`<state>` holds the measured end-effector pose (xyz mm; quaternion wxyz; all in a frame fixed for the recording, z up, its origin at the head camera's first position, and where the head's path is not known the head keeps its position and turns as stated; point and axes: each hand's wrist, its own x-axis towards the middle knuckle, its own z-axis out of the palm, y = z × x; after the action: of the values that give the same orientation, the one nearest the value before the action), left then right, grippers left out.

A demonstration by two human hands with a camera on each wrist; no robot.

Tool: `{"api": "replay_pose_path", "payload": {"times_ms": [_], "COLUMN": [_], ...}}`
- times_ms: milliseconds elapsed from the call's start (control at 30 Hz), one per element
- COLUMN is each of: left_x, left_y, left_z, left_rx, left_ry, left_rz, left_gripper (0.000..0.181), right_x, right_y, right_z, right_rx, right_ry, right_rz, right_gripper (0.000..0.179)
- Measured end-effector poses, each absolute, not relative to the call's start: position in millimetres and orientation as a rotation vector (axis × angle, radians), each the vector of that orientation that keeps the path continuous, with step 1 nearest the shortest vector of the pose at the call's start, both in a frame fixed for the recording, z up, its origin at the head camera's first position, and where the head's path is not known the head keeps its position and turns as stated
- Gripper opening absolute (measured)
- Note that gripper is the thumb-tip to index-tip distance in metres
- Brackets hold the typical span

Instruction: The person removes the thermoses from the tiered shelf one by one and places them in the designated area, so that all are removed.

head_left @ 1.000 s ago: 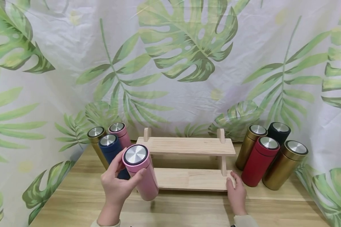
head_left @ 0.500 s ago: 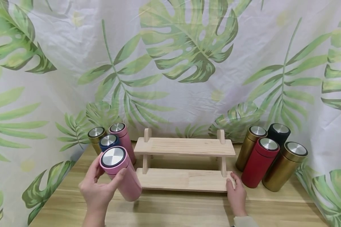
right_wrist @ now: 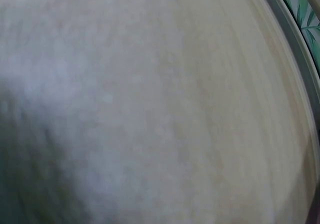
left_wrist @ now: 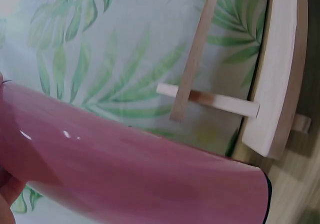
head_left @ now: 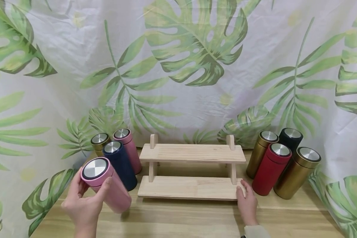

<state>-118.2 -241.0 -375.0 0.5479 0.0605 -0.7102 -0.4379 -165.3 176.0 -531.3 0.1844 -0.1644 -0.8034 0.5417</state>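
In the head view my left hand [head_left: 84, 205] grips a pink thermos bottle [head_left: 114, 193] around its upper part, thumb on the near side. The bottle leans, its silver-topped lid towards the left, and a shadow lies under its base. The left wrist view shows the same pink bottle close up, with a wooden two-tier display shelf [left_wrist: 275, 79] beyond it. At the right end of the shelf's lower board [head_left: 187, 188], my right hand [head_left: 248, 203] holds the corner with thumb and fingers. The right wrist view has only blurred pale wood [right_wrist: 200, 104]; no fingers are recognisable there.
Behind the left hand stand a blue bottle [head_left: 122, 167], another pink bottle [head_left: 131, 153] and a gold bottle [head_left: 99, 145]. Right of the shelf are a red bottle [head_left: 269, 173], a black bottle [head_left: 290, 138] and two gold ones. A leaf-print cloth [head_left: 196, 109] hangs behind the table.
My left hand has carried the pink bottle leftwards, from in front of the shelf's left end to in front of the blue bottle. The right hand stays at the shelf corner.
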Motion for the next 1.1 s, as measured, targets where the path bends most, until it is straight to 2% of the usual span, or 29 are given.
{"api": "replay_pose_path", "payload": {"times_ms": [500,1100], "left_x": [-127.9,-152.9], "left_y": [-266.6,-277.1], "left_z": [-380.2,-405.3], "left_rx": [0.521,0.511], "left_ry": [-1.608,-1.552], "left_rz": [-1.164,-1.352], "left_gripper": [0.069,0.073], "right_x": [-167.0,-165.4], "right_y": [177.1,175.9], "right_z": [-529.2,-527.8], "right_rx": [-0.465,-0.476], "right_ry": [-2.265,-2.270], "right_rz": [1.586,1.576], "right_gripper": [0.038,0.037]}}
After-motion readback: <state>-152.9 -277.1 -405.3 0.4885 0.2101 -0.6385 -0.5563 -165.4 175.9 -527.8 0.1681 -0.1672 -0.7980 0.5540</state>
